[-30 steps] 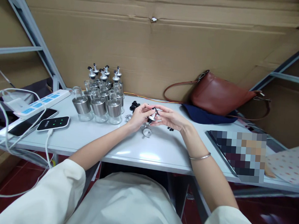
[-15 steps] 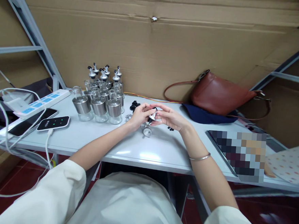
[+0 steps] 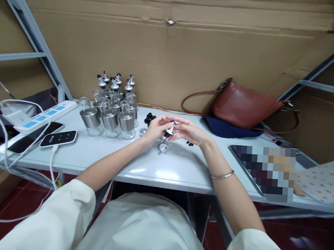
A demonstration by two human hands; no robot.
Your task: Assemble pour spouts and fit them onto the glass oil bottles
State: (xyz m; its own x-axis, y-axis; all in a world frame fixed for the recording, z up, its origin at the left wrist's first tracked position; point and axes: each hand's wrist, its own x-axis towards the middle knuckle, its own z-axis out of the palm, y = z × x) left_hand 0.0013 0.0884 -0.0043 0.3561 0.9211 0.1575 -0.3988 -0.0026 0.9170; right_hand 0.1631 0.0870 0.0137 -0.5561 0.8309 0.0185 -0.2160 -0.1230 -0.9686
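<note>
My left hand [image 3: 154, 130] and my right hand [image 3: 189, 132] meet above the white table [image 3: 175, 167], both pinching one small silver pourer spout [image 3: 170, 130] with a black tip. Under them on the table lies another silver spout part [image 3: 163, 147], and a silver ring [image 3: 143, 131] lies to the left. A heap of black caps [image 3: 149, 118] sits just behind my left hand, and a few black bits [image 3: 189, 143] lie by my right wrist. Left of my hands stand several glass bottles [image 3: 111, 109] with steel bands, the back ones fitted with spouts.
A brown leather bag [image 3: 244, 105] rests on blue cloth [image 3: 229, 129] at the back right. A power strip [image 3: 46, 112], a dark phone [image 3: 33, 137] and a power bank [image 3: 58, 138] with a white cable lie at the left. Cardboard walls the back. A blurred flat thing [image 3: 263, 171] lies at the right.
My fingers have shifted a little on the spout, which stays between both hands. The view has drifted slightly; nothing on the table has moved.
</note>
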